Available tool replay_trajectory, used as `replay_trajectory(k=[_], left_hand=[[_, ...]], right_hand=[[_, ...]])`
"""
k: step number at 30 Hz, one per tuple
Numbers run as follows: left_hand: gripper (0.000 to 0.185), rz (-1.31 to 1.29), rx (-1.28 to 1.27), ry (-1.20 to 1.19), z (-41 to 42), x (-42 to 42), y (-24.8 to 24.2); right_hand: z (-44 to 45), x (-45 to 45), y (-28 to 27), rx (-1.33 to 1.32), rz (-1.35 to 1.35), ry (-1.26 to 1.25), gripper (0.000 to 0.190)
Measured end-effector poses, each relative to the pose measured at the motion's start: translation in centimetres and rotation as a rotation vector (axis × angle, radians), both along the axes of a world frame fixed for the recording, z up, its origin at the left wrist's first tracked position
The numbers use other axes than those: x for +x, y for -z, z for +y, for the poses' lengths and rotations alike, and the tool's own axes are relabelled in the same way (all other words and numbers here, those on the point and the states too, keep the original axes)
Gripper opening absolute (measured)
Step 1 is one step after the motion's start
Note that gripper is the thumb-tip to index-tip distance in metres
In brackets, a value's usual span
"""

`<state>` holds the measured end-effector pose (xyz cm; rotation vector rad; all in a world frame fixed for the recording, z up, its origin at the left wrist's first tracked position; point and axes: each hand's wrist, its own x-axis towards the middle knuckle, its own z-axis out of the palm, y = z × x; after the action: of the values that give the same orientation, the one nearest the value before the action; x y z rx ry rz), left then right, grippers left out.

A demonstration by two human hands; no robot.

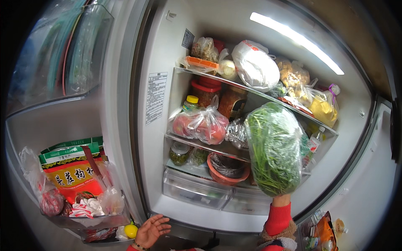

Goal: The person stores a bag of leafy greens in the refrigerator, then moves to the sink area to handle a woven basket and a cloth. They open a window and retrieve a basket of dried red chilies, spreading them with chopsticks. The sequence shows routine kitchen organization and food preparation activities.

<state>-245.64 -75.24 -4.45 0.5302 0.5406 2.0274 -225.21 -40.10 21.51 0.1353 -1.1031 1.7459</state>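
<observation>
A clear plastic bag of long green leafy vegetables [273, 150] is held up in front of the fridge shelves. Under its lower end my right hand [281, 200] shows only at the wrist, above a red cuff; the bag hides the fingers. My left hand [154, 230] is at the bottom edge, fingers apart and holding nothing, with a bead bracelet on the wrist. It is nearest to the fridge's front sill and a yellow lemon-like item [131, 231] in the left door's bin.
The left door's bin [94, 222] holds a red-and-green food pouch and plastic bags. On the top shelf [260, 94] sits a white plastic bag [256, 64]. Below are a bag of red fruit [201, 124], jars, and an orange bowl [227, 180] above clear drawers [196, 189]. The right door [361, 175] stands open.
</observation>
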Motion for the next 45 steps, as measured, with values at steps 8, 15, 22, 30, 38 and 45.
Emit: replay_trajectory(k=[8,15,22,30,38,45], left_hand=[[0.058,-0.010,0.013,0.014,-0.5,-0.3,0.8],[0.060,-0.056,0.017,0.081,0.1,0.1,1.0],[0.056,-0.012,-0.009,0.060,-0.8,0.6,1.3],[0.056,-0.049,-0.026,0.038,-1.6,1.0,1.6],[0.055,-0.071,-0.038,0.018,-0.3,1.6,1.9],[0.053,-0.086,-0.066,-0.008,0.8,2.1,2.5]], right_hand=[[-3.2,4.3,1.7,-0.015,-0.025,0.132,0.042],[-6.2,5.3,4.2,-0.048,-0.062,0.153,0.042],[-7.7,5.4,5.4,-0.092,-0.092,0.128,0.042],[-3.8,3.9,2.5,-0.049,-0.023,0.124,0.042],[8.8,0.9,-2.8,0.061,0.081,0.095,0.042],[18.7,-3.7,-4.4,0.102,-0.029,-0.174,0.033]])
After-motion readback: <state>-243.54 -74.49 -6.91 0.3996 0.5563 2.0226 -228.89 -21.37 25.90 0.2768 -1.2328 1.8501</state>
